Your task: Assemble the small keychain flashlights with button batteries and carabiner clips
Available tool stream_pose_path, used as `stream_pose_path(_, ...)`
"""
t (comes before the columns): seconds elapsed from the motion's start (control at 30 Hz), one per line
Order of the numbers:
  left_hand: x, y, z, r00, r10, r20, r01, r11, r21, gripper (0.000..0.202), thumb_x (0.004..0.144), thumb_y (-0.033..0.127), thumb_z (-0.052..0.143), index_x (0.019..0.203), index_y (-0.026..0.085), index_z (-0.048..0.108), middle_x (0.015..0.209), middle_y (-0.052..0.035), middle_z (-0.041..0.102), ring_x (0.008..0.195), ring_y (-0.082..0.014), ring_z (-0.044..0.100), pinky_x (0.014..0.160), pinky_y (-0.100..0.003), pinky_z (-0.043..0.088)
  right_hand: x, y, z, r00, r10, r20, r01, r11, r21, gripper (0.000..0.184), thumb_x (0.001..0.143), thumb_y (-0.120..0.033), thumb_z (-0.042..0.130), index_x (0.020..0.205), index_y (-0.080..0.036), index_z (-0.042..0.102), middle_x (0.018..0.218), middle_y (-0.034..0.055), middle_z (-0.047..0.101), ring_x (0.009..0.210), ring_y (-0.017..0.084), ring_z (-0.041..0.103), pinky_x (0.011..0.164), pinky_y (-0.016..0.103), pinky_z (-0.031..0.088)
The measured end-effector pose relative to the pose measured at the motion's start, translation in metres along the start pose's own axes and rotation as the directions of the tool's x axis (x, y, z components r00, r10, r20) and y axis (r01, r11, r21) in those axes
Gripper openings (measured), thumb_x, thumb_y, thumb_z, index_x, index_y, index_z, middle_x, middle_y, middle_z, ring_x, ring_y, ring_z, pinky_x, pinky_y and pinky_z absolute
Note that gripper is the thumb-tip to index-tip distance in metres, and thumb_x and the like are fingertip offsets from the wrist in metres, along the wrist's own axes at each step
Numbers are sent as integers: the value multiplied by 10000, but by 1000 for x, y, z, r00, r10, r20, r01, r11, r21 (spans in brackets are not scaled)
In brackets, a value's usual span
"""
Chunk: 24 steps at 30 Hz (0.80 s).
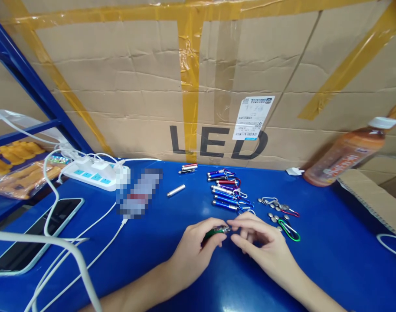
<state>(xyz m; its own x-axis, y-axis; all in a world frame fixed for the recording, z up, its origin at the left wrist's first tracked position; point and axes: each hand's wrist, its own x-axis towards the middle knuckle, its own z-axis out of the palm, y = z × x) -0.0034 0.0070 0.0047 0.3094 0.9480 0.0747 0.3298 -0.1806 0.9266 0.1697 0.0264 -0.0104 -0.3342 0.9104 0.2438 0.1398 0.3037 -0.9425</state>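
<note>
My left hand [193, 247] is closed around a small green keychain flashlight [214, 232], held just above the blue table [152, 260]. My right hand [263, 242] pinches at the flashlight's right end with thumb and forefinger. Just beyond my hands lies a row of several small flashlights [225, 193] in blue, purple and red with clips. To their right are loose button batteries [276, 210] and a green carabiner clip [290, 230].
A silver flashlight barrel [176, 190] and two more barrels [188, 168] lie further back. A white power strip [92, 174] with cables sits at the left, a phone [35, 234] near the left edge. A tilted drink bottle [345, 151] leans at right. A large cardboard box [198, 86] walls the back.
</note>
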Motion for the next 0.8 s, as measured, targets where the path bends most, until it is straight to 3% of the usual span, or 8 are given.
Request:
stream_pose_path(0.13,-1,-1,0,1000,14,24,-14,1000,8,166,853,195,434,849,178,600,689,21,579,625,-101,519,608,-190,392,0,-5,0,997,-73,34,75,996,-56,165,783,-302,616,867,-203,718,793,41,569,440,51,535,376,156,463)
stream_pose_path(0.43,-1,-1,-1,998,-11,55,11,1000,-11,156,861,212,435,865,172,585,677,33,550,622,-88,508,593,-176,369,0,-7,-2,981,-183,59,188,977,-101,191,818,-216,580,957,-246,707,786,38,572,473,63,550,399,166,499)
stream_pose_path(0.8,-3,1,-1,988,-95,122,93,995,26,203,862,261,418,900,192,605,682,25,569,601,-94,495,533,-181,346,4,-7,-14,962,-213,168,243,952,-185,110,794,-216,621,835,-214,724,759,38,622,591,99,561,496,213,482)
